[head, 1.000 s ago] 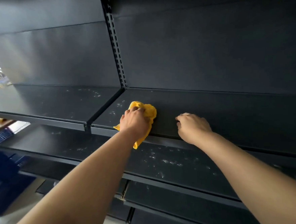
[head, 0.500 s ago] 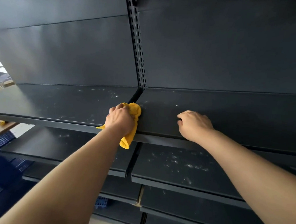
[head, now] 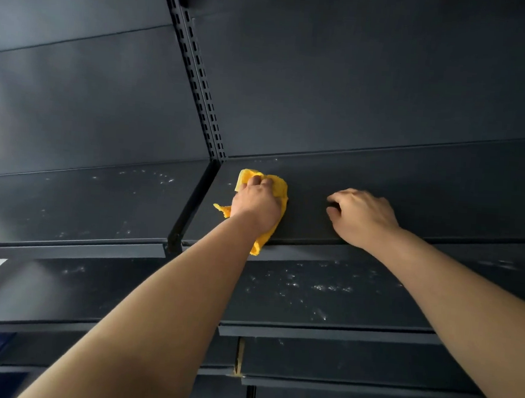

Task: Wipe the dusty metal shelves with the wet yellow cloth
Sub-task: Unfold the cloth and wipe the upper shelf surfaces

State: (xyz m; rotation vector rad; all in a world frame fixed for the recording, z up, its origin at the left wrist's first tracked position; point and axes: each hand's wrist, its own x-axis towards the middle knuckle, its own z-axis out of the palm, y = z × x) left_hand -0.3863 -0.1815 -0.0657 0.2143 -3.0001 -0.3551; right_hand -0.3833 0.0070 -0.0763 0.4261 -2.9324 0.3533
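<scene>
**Working the cloth into the shelf corner**

My left grip [head: 256,206] is closed round the bunched wet yellow cloth [head: 279,186]. It presses the cloth onto the dark metal upper shelf [head: 426,191], just beside the black slotted upright [head: 198,79]. My right grip [head: 362,216] rests on the same shelf near the cloth, fingers curled and holding nothing; I take it for a brace.

To do this stroke well, I want to push the cloth right into the back corner, where a few pale specks sit by the rear seam. Then I would draw it toward the front edge in long, overlapping passes. A flatter pad would serve better than a ball, since more fabric meets the metal. A tail of cloth hangs over the front lip, and I would tuck it in.

The neighbouring left shelf [head: 84,198] and the lower shelf [head: 310,292] both show white dust flecks, so I judge them not yet wiped.
</scene>
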